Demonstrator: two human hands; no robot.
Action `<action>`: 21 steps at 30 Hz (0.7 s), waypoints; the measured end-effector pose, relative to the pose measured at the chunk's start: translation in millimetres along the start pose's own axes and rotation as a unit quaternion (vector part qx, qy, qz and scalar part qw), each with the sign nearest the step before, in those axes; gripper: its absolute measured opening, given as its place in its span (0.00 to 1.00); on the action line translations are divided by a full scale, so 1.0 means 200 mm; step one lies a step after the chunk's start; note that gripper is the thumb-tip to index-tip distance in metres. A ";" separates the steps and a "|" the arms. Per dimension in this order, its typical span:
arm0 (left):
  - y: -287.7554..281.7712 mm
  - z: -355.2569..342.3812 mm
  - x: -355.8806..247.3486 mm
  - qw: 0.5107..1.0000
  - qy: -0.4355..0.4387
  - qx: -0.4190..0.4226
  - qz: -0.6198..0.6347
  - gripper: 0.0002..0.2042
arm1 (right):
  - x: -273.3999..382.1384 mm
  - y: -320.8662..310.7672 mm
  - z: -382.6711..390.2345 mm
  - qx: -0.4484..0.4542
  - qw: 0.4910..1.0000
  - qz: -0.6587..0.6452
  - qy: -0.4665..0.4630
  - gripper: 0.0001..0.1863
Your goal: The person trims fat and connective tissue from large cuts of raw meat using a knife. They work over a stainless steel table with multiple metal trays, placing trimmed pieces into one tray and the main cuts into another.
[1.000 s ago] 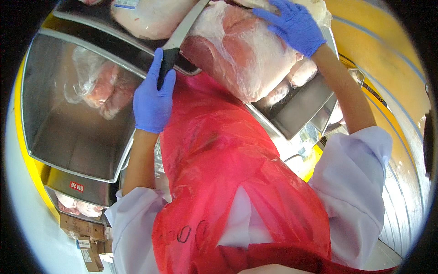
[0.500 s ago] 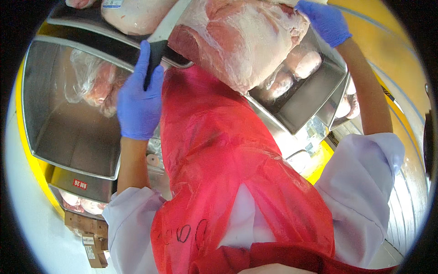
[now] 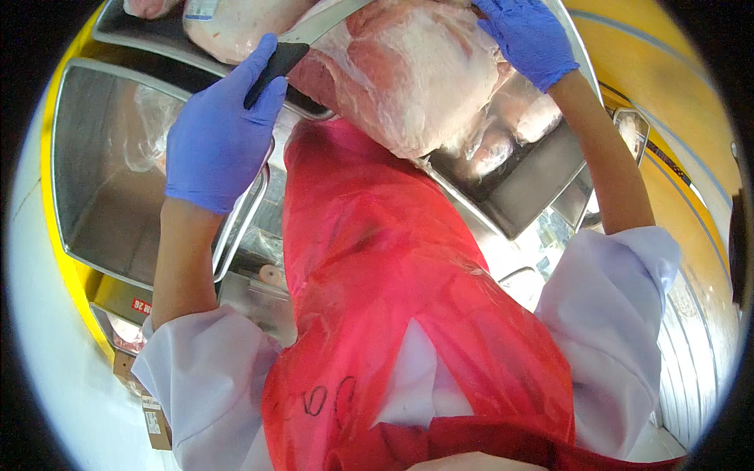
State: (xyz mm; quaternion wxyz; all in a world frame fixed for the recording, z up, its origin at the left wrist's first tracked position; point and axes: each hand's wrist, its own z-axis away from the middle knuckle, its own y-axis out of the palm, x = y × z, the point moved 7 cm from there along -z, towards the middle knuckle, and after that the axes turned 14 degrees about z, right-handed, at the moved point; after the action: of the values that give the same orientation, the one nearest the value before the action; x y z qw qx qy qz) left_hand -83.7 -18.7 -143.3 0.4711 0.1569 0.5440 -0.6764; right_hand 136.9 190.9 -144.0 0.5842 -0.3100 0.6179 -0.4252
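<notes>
the left hand (image 3: 220,133) is wrapped around a knife (image 3: 322,26), which angles up and to the right. the right hand (image 3: 530,39), fingers extended, is at the right edge of a large meat piece (image 3: 408,78), located between both hands. left of the left hand: a metal bin (image 3: 106,204).

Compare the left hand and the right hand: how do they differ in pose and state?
The left hand grips a knife; the right hand has no visible tool. The left hand is curled; the right hand is outstretched at the edge of the meat. Both are gloved in blue.
</notes>
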 end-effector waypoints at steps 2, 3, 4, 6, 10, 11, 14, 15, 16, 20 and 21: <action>0.00 -0.01 0.01 1.000 -0.009 0.002 0.014 0.22 | -0.03 0.05 -0.01 0.042 0.995 -0.055 0.069 0.19; 0.01 0.00 0.04 0.999 -0.015 -0.001 0.031 0.22 | -0.05 0.07 -0.01 0.063 0.989 -0.083 0.102 0.19; 0.02 0.01 0.05 0.999 -0.022 -0.004 0.047 0.22 | -0.05 0.10 -0.02 0.069 0.990 -0.074 0.099 0.16; 0.03 0.01 0.03 0.999 -0.026 0.006 0.035 0.22 | -0.07 0.17 -0.01 0.091 0.990 -0.054 0.095 0.11; 0.03 0.01 0.03 0.998 -0.012 -0.009 0.054 0.22 | -0.08 0.20 -0.05 0.168 0.981 -0.039 0.084 0.03; 0.03 0.01 0.04 0.998 -0.015 -0.008 0.054 0.22 | -0.08 0.13 -0.07 0.103 0.993 -0.031 0.052 0.03; 0.04 0.02 0.06 0.998 -0.015 -0.007 0.060 0.22 | -0.06 0.02 -0.10 -0.026 0.999 -0.040 0.000 0.04; 0.04 0.02 0.07 0.998 -0.009 -0.009 0.065 0.22 | -0.06 0.00 -0.10 -0.056 0.997 -0.049 -0.010 0.03; 0.04 0.02 0.07 0.998 -0.004 -0.011 0.069 0.22 | -0.12 0.07 -0.10 0.001 0.960 -0.255 0.114 0.04; 0.06 0.03 0.07 0.997 0.012 -0.018 0.080 0.23 | -0.17 0.25 -0.01 0.088 0.821 -0.485 0.287 0.04; 0.06 0.03 0.08 0.996 0.011 -0.021 0.080 0.23 | -0.21 0.22 -0.02 0.069 0.867 -0.421 0.258 0.04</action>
State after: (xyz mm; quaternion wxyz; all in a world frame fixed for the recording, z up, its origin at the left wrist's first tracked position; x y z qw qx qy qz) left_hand -80.3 -31.0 -159.5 0.5209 0.1978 0.5489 -0.6230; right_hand 144.0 248.0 -164.6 0.1894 -0.3790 0.5259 -0.7375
